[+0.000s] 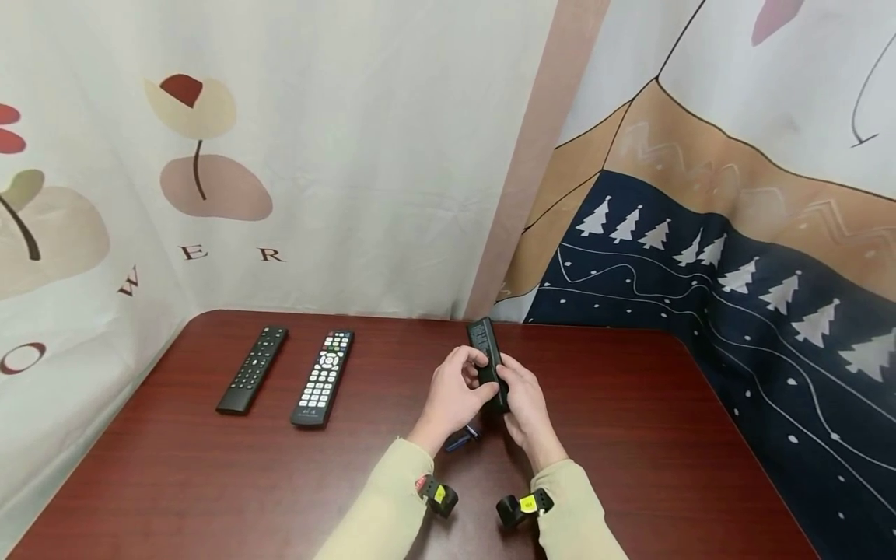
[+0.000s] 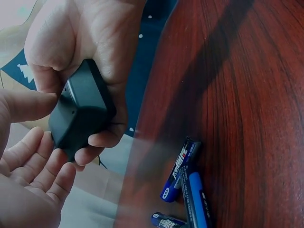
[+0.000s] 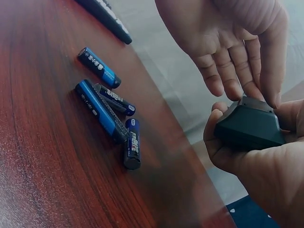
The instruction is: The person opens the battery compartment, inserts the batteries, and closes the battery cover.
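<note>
A black remote control is held above the table between both hands. My right hand grips its near part, with fingers wrapped round the body, as the right wrist view shows at the remote's dark end. My left hand has its thumb and fingertips on the remote from the other side; in the left wrist view its thumb touches the remote's edge. Below the hands lie several blue and black batteries, partly hidden by the left wrist in the head view. The remote's underside is mostly hidden.
On the left of the brown table lie a black remote with dark buttons and another with white buttons. A printed curtain hangs behind the table, and dark blue tree-patterned fabric runs along its right side.
</note>
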A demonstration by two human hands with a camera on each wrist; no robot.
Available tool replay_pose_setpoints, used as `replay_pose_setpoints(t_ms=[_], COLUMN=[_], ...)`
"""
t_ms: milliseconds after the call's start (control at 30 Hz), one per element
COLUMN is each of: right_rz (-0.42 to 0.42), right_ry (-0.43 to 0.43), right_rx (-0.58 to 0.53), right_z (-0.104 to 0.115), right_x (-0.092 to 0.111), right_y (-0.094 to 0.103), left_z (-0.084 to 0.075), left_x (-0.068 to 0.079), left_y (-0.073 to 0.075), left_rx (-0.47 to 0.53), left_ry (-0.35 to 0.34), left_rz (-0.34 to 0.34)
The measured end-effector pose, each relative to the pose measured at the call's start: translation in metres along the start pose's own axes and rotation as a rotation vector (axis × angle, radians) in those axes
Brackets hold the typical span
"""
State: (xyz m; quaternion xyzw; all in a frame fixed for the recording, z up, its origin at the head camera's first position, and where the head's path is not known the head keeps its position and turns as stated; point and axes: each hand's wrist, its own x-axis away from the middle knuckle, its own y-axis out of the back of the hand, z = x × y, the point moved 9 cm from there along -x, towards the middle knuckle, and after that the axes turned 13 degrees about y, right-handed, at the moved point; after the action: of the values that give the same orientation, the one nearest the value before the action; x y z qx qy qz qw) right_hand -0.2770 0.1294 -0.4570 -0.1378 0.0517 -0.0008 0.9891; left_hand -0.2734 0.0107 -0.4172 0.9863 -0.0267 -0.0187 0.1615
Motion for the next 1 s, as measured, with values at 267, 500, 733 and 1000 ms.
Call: replay_pose_setpoints(t_ms=[267,500,733,1000], right_rz=[-0.011,0.008,0.000,-0.001], right_ry=[-0.012,-0.029,-0.031,-0.030], right_rx=[0.004,0.019,0.022,0.016], right_z=[-0.004,-0.007,-0.010,-0.011], right_x=[-0.001,0.000,0.001,0.001], right_y=[0.000,-0.003,-0.003,-0.001], left_z=[0.001,0.002,0.003,0.003], left_x=[-0.001,0.000,0.001,0.002], left_y=[0.002,0.005,0.007,0.009], left_rx=[-0.008,-0.022,-0.034,-0.025], left_ry=[0.000,0.011,0.025,0.006], left_rz=[-0.011,-0.026,-0.048,-0.079])
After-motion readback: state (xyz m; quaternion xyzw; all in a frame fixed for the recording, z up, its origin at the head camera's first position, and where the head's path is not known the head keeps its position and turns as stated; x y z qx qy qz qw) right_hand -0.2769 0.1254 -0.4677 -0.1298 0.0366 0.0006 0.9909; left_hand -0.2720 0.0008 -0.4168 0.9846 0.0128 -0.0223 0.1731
